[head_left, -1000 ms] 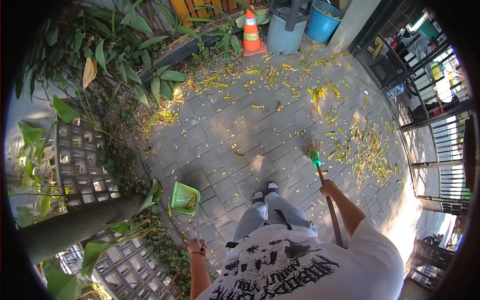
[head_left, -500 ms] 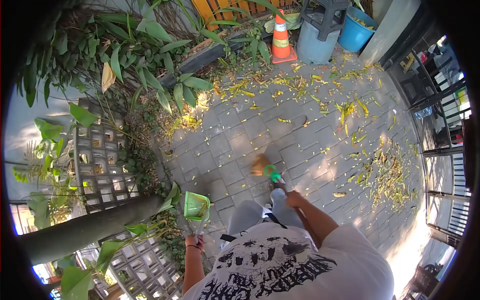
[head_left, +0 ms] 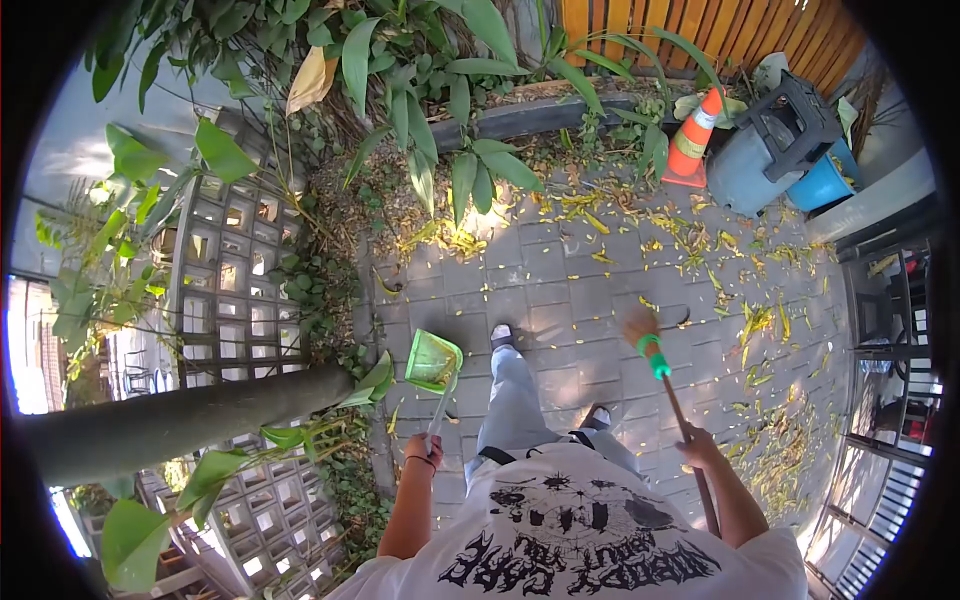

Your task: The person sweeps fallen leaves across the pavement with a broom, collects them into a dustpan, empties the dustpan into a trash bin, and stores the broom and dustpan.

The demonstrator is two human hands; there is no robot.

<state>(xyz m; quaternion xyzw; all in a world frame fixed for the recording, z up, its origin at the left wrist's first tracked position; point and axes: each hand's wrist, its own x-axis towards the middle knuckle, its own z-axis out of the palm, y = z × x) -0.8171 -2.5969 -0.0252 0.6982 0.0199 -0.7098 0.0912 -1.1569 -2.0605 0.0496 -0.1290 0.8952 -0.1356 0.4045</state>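
Holding broom (head_left: pixel 656 357) and dustpan (head_left: pixel 432 362)
Wrapping left grip (head_left: pixel 424 451) around dustpan handle (head_left: pixel 442 408) at seven o'clock, right grip (head_left: pixel 702 449) around broomstick (head_left: pixel 676 403) at four.

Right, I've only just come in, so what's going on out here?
A person has the fingers of the right hand around a broom and the left hand on the handle of a dustpan. Both tools are out in front, apart, over the paving. Yellow leaves lie scattered across it, most thickly to the right and near the cone.
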